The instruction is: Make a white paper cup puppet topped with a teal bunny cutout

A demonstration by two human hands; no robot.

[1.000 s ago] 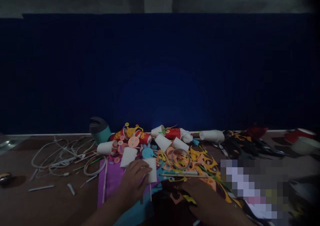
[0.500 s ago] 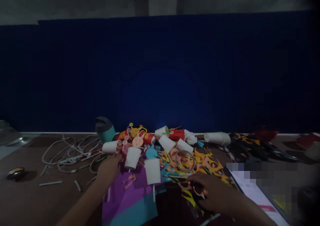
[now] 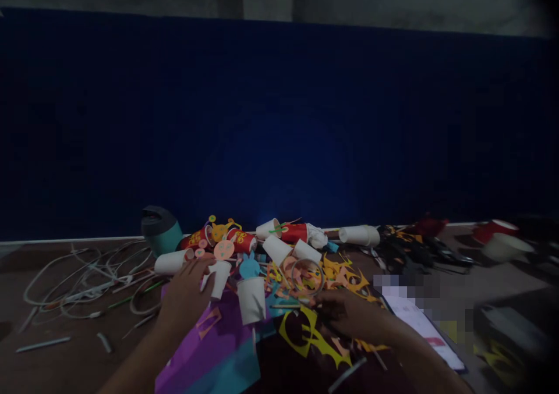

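My left hand (image 3: 187, 289) is closed on a white paper cup (image 3: 221, 279), with its fingers against the cup's left side. Right of that cup, another white paper cup (image 3: 252, 301) has a blue paper bunny head (image 3: 250, 266) above it and a thin stick below. Palm down over paper scraps, my right hand (image 3: 345, 312) has its fingers reaching left and seemingly apart, holding nothing I can see. Close to its fingertips lie a pencil-like stick (image 3: 286, 306) and a yellow cut-out paper scrap (image 3: 294, 330). Purple paper (image 3: 187, 344) lies beneath the cups.
Tangled white cables (image 3: 65, 289) and a teal-and-grey bottle (image 3: 161, 231) are at the left. Red cups (image 3: 242, 241), a tape ring (image 3: 322, 277) and orange scraps fill the middle. A tablet-like screen (image 3: 430, 330) lies right, before a blue partition (image 3: 279, 120).
The view has swung right. My left hand has moved onto the nearer white cup, which now leans. Yellow scraps lie spread out beside my right hand, which has shifted slightly.
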